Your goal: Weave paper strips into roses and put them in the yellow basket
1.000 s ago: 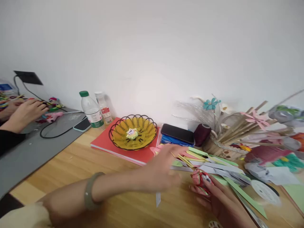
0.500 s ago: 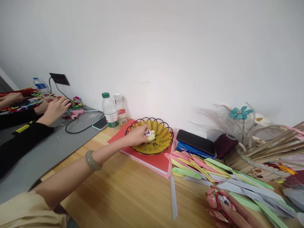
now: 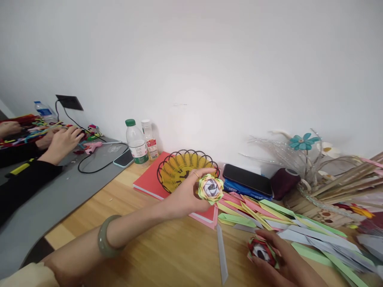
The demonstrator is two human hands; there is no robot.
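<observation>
My left hand [image 3: 187, 195], with a bracelet on its wrist, is closed around a yellow-green folded paper flower [image 3: 211, 189] with a pale purple centre. It is held in front of the yellow woven basket [image 3: 170, 169], above the wooden table. Lower right, my right hand [image 3: 284, 255] grips a second folded paper flower [image 3: 263, 252], red and pink with a white and dark centre. Folded paper strips [image 3: 257, 211] in pink, yellow, green and grey lie beyond and beside that hand. A single grey strip [image 3: 222, 255] lies between the hands.
Red paper sheets [image 3: 146, 177] lie under the basket. Behind stand a green-capped bottle [image 3: 137, 143] and a smaller bottle [image 3: 150, 139]. A phone [image 3: 247, 179] rests on a blue packet near dried-flower decorations [image 3: 303, 142]. At left, other people's hands [image 3: 64, 141] work over a grey mat [image 3: 89, 187].
My left hand has come out of the basket, moving right and nearer with the yellow-green paper flower. My right hand has shifted slightly left, still holding the red one.
</observation>
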